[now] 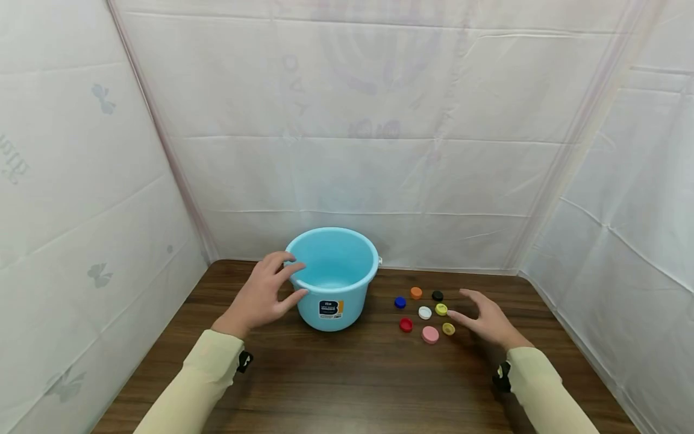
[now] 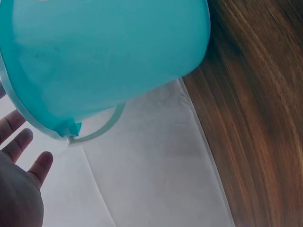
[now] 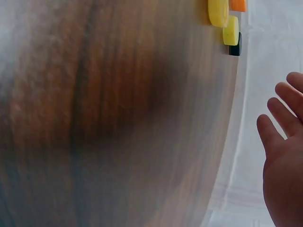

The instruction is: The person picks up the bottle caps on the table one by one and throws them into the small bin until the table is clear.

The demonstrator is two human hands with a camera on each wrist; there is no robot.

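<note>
A light blue bucket (image 1: 333, 307) with a dark label stands upright on the table. My left hand (image 1: 262, 298) is at its left rim, fingers spread and thumb near the front edge. In the left wrist view the bucket (image 2: 118, 52) fills the top, its handle hanging down, with fingers (image 2: 42, 165) by the rim. My right hand (image 1: 490, 319) hovers at the right of several bottle caps, holding nothing, its thumb close to a yellow-green cap (image 1: 441, 310). Nearby lie a yellow cap (image 1: 448, 329), a pink cap (image 1: 430, 335) and a white cap (image 1: 425, 313).
Farther round the group are a red cap (image 1: 406, 325), a blue cap (image 1: 400, 302), an orange cap (image 1: 415, 293) and a black cap (image 1: 437, 296). White sheeting (image 1: 347, 175) walls the dark wooden table (image 1: 347, 386) at the back and both sides.
</note>
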